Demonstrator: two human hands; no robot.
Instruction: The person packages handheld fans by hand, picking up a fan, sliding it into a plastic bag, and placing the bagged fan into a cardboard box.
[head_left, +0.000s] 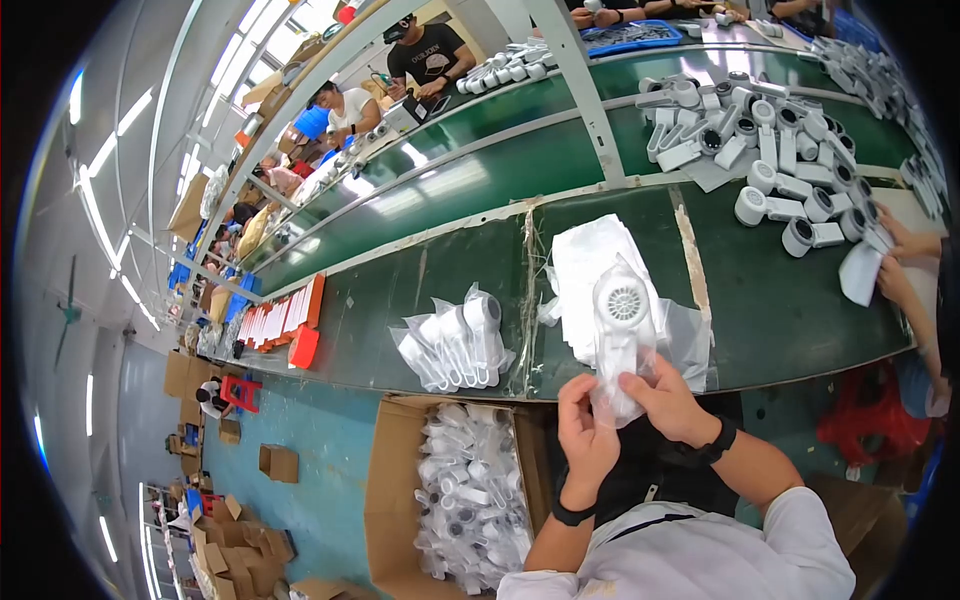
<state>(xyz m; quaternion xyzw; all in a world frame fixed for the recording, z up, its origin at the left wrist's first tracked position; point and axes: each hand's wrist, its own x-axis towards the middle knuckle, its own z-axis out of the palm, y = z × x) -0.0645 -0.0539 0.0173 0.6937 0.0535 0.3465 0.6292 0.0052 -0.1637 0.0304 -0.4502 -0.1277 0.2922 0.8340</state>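
Note:
A white hair dryer [621, 320] sits partly inside a clear plastic bag, its round grille facing me. My left hand [583, 433] pinches the lower end of the bag and dryer handle. My right hand [668, 398] grips the same end from the right. Under it lies a stack of flat clear plastic bags [585, 262] on the green conveyor belt [780, 310]. To the left, several bagged dryers [456, 340] lie in a pile on the belt.
A cardboard box [392, 480] full of bagged dryers stands at my lower left. Unbagged white dryers [790, 170] crowd the belt at the upper right, where another person's hands [897, 260] hold a bag. Other workers sit along the far side.

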